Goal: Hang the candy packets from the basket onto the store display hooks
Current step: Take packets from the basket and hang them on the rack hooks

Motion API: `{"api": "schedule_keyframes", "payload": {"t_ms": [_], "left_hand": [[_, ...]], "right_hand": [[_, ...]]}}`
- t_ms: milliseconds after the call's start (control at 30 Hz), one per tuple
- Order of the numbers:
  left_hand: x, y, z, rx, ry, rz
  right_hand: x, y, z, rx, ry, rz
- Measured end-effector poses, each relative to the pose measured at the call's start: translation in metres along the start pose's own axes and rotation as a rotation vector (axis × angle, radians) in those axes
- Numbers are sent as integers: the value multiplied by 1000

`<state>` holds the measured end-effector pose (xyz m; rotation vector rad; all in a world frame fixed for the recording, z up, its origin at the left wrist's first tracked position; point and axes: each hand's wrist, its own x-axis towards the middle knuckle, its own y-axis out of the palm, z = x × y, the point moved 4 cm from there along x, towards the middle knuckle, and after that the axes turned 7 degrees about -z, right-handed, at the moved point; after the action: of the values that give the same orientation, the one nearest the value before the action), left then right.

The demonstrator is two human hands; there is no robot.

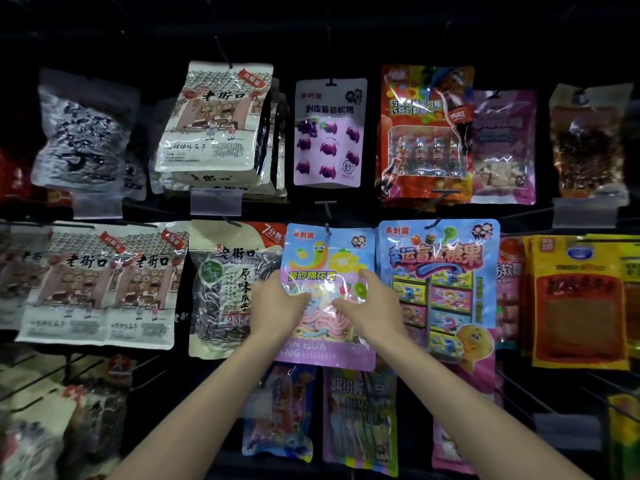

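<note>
Candy packet (325, 258) is pinched at both sides by the fingers (300, 298) of the left hand (277, 304) and right hand (369, 303). Its top meets a hook (327, 229) (on or nearly on, I cannot tell). Other packets (438, 289) hang around it. No basket shows, so I cannot tell how many are left.

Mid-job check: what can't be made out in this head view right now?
Basket: outside the head view, so the remaining packets are unknown.
Hook through the marshmallow packet hole: too small and dark to confirm.
Packet's middle: covered by the left hand and right hand.
Lower-left packets: blurred, print unreadable.
</note>
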<state>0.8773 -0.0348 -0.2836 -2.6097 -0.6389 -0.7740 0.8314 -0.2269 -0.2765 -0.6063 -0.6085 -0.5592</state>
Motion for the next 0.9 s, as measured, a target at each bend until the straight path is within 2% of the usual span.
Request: {"api": "schedule_keyframes", "payload": {"t_ms": [167,300,533,700,900], "left_hand": [[2,8,0,143,24,-65],[1,20,4,119,39,-72],[-2,37,7,205,38,19],[-7,38,7,288,161,4],[-26,43,0,548,445,30]], "right_hand": [[10,13,-9,-62,-6,-22],[15,17,-19,-110,-37,-49],[20,24,-23,-158,-69,-67],[15,26,-24,-239,-89,-45],[5,30,-16,-408,-171,7]]}}
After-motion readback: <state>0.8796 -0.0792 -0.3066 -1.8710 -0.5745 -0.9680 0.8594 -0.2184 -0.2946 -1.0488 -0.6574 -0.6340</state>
